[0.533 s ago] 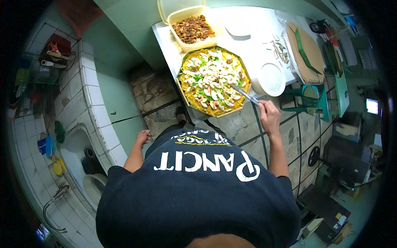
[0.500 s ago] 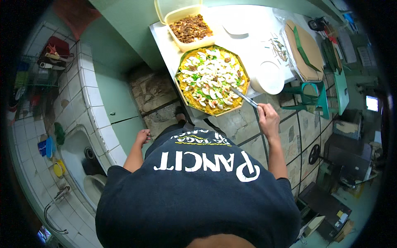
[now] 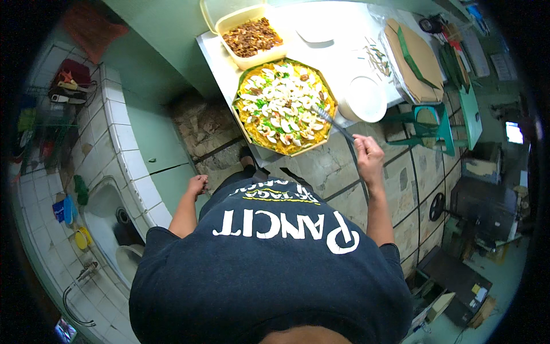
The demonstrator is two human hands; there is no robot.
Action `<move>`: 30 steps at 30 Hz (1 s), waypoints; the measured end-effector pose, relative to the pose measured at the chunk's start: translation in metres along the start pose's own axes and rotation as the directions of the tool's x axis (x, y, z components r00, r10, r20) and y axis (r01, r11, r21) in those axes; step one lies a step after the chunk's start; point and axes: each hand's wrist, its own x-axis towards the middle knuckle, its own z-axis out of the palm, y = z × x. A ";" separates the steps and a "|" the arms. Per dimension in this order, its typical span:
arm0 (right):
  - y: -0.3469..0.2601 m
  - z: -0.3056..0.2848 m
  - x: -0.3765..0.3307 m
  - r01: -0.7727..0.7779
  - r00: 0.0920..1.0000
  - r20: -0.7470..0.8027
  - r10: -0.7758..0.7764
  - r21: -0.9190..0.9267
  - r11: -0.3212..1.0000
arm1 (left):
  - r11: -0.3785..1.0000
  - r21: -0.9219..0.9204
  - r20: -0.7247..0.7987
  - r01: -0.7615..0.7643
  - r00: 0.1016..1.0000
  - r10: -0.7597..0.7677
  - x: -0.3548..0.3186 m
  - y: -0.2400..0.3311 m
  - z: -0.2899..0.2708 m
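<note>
My right hand [image 3: 368,155] is closed round the handle of slim metal tongs [image 3: 332,121]. Their far end touches the topping at the right side of an octagonal tray of noodles [image 3: 283,109]. White egg slices, green bits and a few brown pieces cover the yellow noodles, and green leaf shows along the tray's edge. Down by my body on the left, my left hand [image 3: 197,184] hangs with its fingers curled in and nothing visible in them. Behind the tray, a cream plastic box [image 3: 234,55] with its lid tipped back holds crisp brown bits.
On the white table [image 3: 223,71] are a round white tub [image 3: 364,100], a white dish [image 3: 315,35], and cardboard pieces [image 3: 421,57] with a green leaf strip. A teal stool [image 3: 441,129] stands right of the table. A tiled sink [image 3: 106,200] runs along my left.
The tongs' tip has shifted slightly across the topping toward the far side, my right hand moving with it. The view has moved a little. My left hand remains curled.
</note>
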 end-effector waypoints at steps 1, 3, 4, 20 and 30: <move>-0.001 0.002 0.018 0.059 0.997 -0.063 -0.053 0.101 0.993 | 1.000 0.000 0.004 -0.017 1.000 0.017 0.000 -0.002 0.000; -0.004 0.015 0.059 0.051 0.994 -0.104 -0.032 0.192 0.980 | 1.000 0.008 -0.009 0.019 1.000 -0.019 0.000 -0.009 -0.001; -0.006 0.025 0.084 0.098 0.991 -0.116 -0.068 0.273 0.957 | 1.000 -0.007 -0.007 0.000 1.000 0.000 0.000 -0.012 -0.003; -0.138 0.230 0.308 0.179 0.978 0.166 -0.128 -0.341 0.923 | 0.998 -0.067 -0.063 0.012 0.998 -0.016 0.009 -0.062 -0.039; -0.149 0.223 0.317 0.294 0.955 0.099 -0.278 -0.386 0.874 | 0.976 -0.198 -0.100 0.087 0.989 -0.108 0.017 -0.051 -0.046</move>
